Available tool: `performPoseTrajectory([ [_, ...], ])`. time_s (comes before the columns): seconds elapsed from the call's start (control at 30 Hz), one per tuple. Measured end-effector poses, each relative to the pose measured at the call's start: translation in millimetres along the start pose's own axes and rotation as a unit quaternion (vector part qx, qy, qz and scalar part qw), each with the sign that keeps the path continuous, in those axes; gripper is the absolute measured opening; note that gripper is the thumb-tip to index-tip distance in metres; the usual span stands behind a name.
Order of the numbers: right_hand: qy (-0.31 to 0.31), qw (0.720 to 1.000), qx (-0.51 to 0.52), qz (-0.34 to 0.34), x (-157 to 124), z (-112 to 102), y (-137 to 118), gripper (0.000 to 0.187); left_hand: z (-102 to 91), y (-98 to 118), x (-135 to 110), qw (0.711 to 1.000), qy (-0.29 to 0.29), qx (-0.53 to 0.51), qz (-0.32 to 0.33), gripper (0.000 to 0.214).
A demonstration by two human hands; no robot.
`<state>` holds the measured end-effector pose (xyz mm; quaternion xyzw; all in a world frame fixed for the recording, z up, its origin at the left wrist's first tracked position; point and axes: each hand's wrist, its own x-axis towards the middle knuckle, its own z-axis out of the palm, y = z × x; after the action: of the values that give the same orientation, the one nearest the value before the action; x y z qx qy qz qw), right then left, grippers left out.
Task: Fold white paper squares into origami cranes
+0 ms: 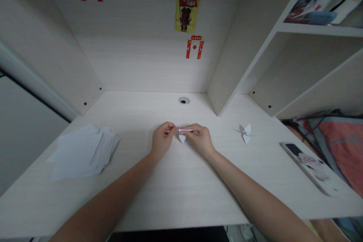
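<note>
Both my hands meet over the middle of the pale wooden desk (181, 181). My left hand (161, 138) and my right hand (200, 138) each pinch one side of a small folded white paper piece (182, 134), whose pointed tip hangs down between them. Fingers of both hands are closed on it. A finished white paper crane (245, 132) stands on the desk to the right of my right hand, apart from it.
A loose stack of white paper sheets (85, 151) lies at the left. A phone (312, 166) rests near the desk's right edge. A cable hole (184, 100) is at the back. A vertical shelf panel (227, 83) rises at the right.
</note>
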<state>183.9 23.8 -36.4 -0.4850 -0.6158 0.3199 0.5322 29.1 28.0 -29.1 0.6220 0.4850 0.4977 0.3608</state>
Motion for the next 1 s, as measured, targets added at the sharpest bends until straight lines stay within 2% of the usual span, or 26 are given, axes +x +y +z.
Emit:
performPoseTrajectory([
  [1.0, 0.021, 1.0, 0.003, -0.016, 1, -1, -13, 0.013, -1.0, 3, -1, 1.0, 0.01, -0.023, 0.017, 0.014],
])
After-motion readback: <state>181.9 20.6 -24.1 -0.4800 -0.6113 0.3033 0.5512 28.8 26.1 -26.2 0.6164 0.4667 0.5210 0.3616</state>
